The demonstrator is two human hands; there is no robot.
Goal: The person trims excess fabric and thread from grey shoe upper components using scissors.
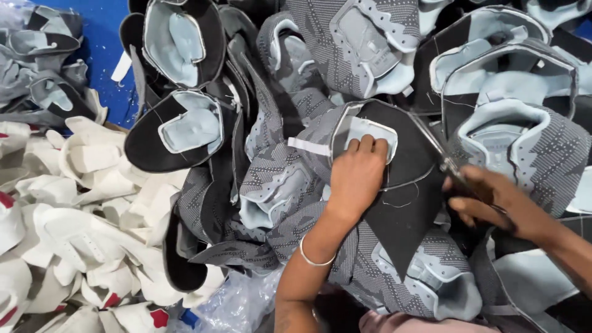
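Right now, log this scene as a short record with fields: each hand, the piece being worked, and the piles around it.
left hand: pressed flat on black shoe upper, fingertips on its pale blue lining
right hand: gripping scissors at the upper's edge
wrist: thin bangle
grey pile: grey patterned and black uppers, heaped
white pile: white pieces with red accents, left side

You're in a shoe workshop: heaps of grey knit uppers [290,179] and white cut pieces [74,203] cover the bench around you.
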